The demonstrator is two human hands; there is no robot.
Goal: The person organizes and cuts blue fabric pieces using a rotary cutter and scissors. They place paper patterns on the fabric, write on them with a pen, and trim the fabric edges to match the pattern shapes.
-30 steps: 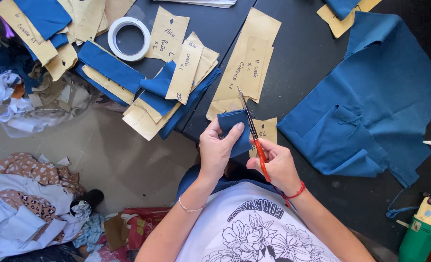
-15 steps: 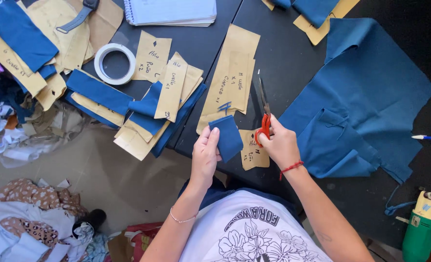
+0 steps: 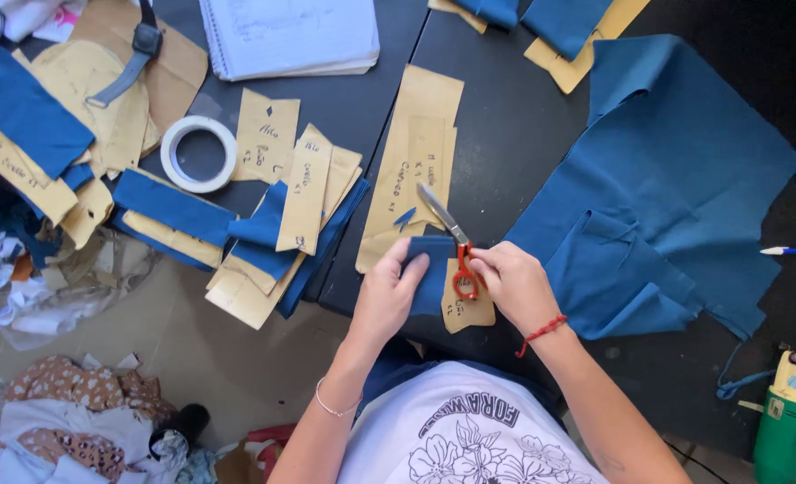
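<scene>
My left hand [image 3: 387, 296] pinches a small blue fabric piece [image 3: 433, 269] at the near edge of the dark table [image 3: 505, 134]. My right hand [image 3: 514, 283] grips red-handled scissors [image 3: 451, 242], blades pointing away and to the left, next to the blue piece. Under my right hand lies a small brown paper pattern piece [image 3: 466, 309]. A tiny blue fabric snip [image 3: 405, 218] rests on a long brown paper pattern [image 3: 416, 161] just beyond the scissors.
A large blue cloth [image 3: 684, 188] spreads to the right. A roll of white tape [image 3: 199, 154], stacked paper patterns and blue strips [image 3: 263, 233] lie to the left, a notebook [image 3: 288, 36] at the far edge. Fabric scraps [image 3: 57, 421] cover the floor; a green bottle [image 3: 787, 421] stands at the lower right.
The view has shifted. The scissors swung from pointing straight away to pointing up-left, and the blue piece now sits lower between my hands.
</scene>
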